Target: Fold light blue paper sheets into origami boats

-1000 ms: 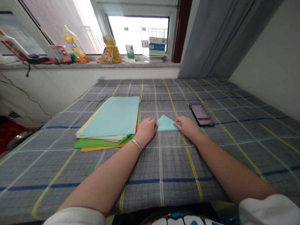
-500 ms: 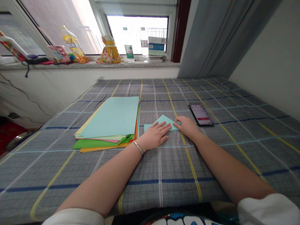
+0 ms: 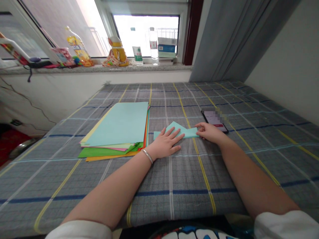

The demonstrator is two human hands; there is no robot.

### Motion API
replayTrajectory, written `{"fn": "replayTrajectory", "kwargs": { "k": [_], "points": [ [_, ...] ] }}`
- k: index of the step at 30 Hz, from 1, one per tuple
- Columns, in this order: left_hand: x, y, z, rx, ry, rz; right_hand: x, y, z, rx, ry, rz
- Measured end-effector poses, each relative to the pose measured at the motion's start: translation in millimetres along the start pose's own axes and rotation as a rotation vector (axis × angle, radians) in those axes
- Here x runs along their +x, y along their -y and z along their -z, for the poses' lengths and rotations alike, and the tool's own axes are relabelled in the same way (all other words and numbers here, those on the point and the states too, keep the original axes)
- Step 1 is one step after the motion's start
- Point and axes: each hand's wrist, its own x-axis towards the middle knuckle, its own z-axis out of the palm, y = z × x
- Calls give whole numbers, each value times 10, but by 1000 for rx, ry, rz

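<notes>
A light blue sheet of paper, folded to a peak at its far side with a flat strip along the near edge, lies on the checked cloth. Flat across its left part rests my left hand, fingers spread and pressing it down; the hand covers some of the paper. At the strip's right end, my right hand pinches the paper between thumb and fingers. To the left of my left hand sits a stack of coloured paper, light blue on top with green, yellow and orange edges showing.
Just beyond my right hand lies a phone, its screen partly blurred. The grey checked cloth spreads beneath everything. A windowsill at the back carries a juice bottle, a yellow container and some boxes.
My right hand has shifted right to the paper's end, and more of the strip's right side now shows. My left hand stays nearly in place on the paper.
</notes>
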Motion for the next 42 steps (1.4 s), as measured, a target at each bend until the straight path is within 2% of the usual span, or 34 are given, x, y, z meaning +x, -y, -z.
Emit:
{"fn": "replayTrajectory", "kwargs": {
  "k": [5,9,13,18,23,31,35,38,42],
  "points": [
    [-2,-7,6,-9,-1,3,-19,59,0,22,22,-94],
    [-11,-11,11,-22,-35,-6,-40,73,10,-8,21,-109],
    [-12,-11,-1,-30,-41,-14,-41,48,29,100,63,-104],
    [4,-2,-26,-21,-13,10,-31,6,51,204,131,-88],
    [17,6,-25,-9,18,16,-54,21,76,172,201,-96],
    [9,8,-54,-3,-5,19,-110,64,95,5,177,-122],
    [-4,9,-66,-1,-43,12,-86,96,47,24,66,-196],
    [-14,4,-53,1,-60,-20,-67,114,0,67,10,-151],
    [-23,-20,-2,-10,-74,-31,-63,91,-16,179,36,-75]
  ]
}}
